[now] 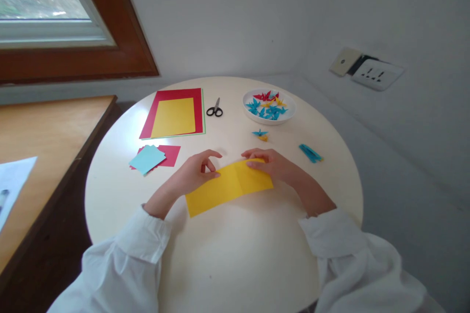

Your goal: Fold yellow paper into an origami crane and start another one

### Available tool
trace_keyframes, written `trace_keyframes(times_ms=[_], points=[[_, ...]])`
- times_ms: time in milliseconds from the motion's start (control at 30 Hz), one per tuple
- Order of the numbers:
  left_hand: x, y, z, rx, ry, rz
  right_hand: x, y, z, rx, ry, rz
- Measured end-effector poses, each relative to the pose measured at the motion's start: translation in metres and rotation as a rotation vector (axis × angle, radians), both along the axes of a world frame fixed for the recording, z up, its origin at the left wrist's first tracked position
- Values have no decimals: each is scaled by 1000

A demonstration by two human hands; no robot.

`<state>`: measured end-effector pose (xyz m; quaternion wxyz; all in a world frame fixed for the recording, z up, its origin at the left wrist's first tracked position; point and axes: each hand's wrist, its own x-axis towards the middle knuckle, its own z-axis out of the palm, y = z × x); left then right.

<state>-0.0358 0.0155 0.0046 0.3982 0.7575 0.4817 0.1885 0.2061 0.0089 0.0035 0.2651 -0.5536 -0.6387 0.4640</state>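
Observation:
A yellow paper (227, 187) with a crease down its middle lies flat on the round white table (227, 254). My left hand (196, 171) rests at the paper's upper left edge, thumb and fingers curled and pinching it. My right hand (270, 164) lies over the upper right corner, fingers flat and pressing the paper down.
A stack of red and yellow sheets (173, 113) and black scissors (215, 109) lie at the back. A white plate (269, 106) holds several folded paper cranes. A small crane (260, 134), a blue folded piece (310, 153) and light blue and red squares (152, 156) lie nearby. A wooden desk (44, 137) stands left.

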Motion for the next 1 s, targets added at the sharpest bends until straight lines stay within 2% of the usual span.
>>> trace_keyframes(times_ms=[100,233,333,400,500,567,667,800,1000], points=[[3,0,-7,111,87,38,-1,4,-7,10,2,-88],[12,-4,-17,221,177,58,-1,7,-18,186,-134,-197],[19,-10,-26,456,226,77,-3,9,-24,280,-305,-236],[23,-14,-31,598,302,23,-4,10,-26,312,-376,-225],[28,-19,-37,729,376,-143,-4,12,-30,345,-448,-202],[30,-20,-37,748,421,-232,-4,13,-33,378,-487,-192],[31,-22,-34,743,483,-286,-2,15,-38,437,-525,-174],[32,-23,-29,769,478,-298,-1,15,-41,475,-552,-166],[31,-25,-31,759,450,-274,-1,14,-42,489,-601,-150]])
